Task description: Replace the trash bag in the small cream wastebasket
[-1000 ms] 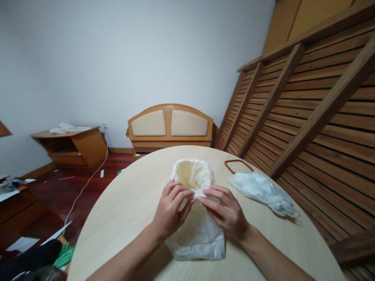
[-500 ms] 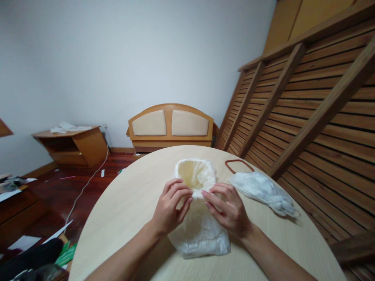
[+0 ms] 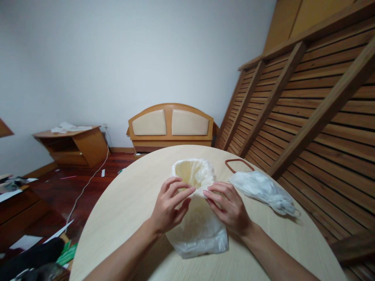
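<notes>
A thin white plastic bag [image 3: 202,238] lines a pale yellowish container and is folded down over its rim, hanging loosely on my side to the tabletop. My left hand [image 3: 172,203] is at the near left of the rim, with thumb and fingers closed on the folded plastic. My right hand [image 3: 228,203] pinches the same near edge from the right, its fingertips close to the left ones. The container's opening faces up and the inside looks pale yellow. Most of its outer wall is hidden under the bag and behind my hands.
On the right of the round table [image 3: 117,218] lie a bundle of white plastic bags [image 3: 260,189] and a brown rounded frame [image 3: 230,168]. A slatted wooden panel [image 3: 293,109] leans beyond the right edge. A low cabinet [image 3: 79,146] and a cable [image 3: 84,187] are to the left.
The bag-lined container has shifted slightly left. My left index finger has straightened along the rim toward the right hand; both hands stay at the near edge.
</notes>
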A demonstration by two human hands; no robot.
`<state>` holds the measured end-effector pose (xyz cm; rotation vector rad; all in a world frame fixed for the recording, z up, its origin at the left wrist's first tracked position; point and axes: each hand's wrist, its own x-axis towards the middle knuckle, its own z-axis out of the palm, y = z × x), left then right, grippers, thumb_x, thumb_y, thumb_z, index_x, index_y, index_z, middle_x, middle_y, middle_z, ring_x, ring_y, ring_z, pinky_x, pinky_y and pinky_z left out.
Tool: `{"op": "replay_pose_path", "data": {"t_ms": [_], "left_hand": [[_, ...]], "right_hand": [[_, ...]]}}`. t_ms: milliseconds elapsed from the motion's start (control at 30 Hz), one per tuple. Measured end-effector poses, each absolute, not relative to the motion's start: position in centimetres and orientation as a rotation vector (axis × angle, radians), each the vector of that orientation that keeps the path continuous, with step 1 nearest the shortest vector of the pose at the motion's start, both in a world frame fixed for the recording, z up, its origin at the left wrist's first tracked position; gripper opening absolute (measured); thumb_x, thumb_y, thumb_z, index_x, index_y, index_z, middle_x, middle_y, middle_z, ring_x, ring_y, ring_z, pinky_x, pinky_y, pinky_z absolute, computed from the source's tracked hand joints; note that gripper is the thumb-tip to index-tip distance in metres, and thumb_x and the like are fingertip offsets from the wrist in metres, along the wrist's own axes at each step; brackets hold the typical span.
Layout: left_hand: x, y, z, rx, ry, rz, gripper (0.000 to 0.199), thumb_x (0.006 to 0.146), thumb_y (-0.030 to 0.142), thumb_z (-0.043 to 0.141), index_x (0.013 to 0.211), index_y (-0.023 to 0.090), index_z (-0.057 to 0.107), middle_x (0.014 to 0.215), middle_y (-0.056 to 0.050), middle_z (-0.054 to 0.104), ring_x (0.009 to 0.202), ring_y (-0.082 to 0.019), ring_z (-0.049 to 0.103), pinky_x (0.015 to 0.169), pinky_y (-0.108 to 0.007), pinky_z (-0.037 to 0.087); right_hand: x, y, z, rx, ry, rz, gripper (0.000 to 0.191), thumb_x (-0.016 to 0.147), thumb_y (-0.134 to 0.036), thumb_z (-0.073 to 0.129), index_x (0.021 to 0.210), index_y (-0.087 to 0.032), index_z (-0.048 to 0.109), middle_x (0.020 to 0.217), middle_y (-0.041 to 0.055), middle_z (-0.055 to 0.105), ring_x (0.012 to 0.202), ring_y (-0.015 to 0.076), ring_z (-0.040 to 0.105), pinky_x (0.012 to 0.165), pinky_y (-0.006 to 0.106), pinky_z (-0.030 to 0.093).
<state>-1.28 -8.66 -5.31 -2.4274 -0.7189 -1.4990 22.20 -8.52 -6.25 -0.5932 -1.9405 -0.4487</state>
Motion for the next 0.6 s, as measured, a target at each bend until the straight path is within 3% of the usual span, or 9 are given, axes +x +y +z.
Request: {"op": "replay_pose_path", "data": {"t_ms": [200,367,600], "left_hand": [[-1.2,-8.6,-5.0,-2.446,-0.716,-1.509,0.022,0.087,0.008,0.064,0.105,0.021,0.065,0.100,-0.007,0.070,0.108,-0.024,0.056,0.096,-0.045,0.053],[-1.4,-8.6,-4.9,-2.463,-0.646,-1.509,0.023,0.085,0.010,0.064,0.105,0.021,0.065,0.097,-0.006,0.070,0.104,-0.023,0.058,0.097,-0.044,0.052],[-3.1,-7.0,-5.1,-2.424,-1.053,-1.850,0.037,0.098,0.027,0.053,0.134,0.025,0.059,0.140,-0.011,0.059,0.131,-0.027,0.052,0.111,-0.049,0.043]], "right_hand": [[22.4,-8.4,-6.2,-0.567,-1.947,-0.453,0.034,0.089,-0.008,0.067,0.119,-0.024,0.067,0.103,0.0061,0.073,0.100,0.0214,0.066,0.088,0.039,0.059],[22.6,-8.4,-6.1,-0.542,-1.963,-0.467,0.032,0.087,-0.007,0.067,0.116,-0.021,0.068,0.101,0.0067,0.073,0.100,0.0212,0.066,0.087,0.038,0.057],[23.0,-8.7,-6.0,-0.424,-2.023,-0.536,0.027,0.084,-0.012,0.067,0.109,-0.020,0.069,0.092,0.0041,0.074,0.098,0.0217,0.065,0.086,0.037,0.054]]}}
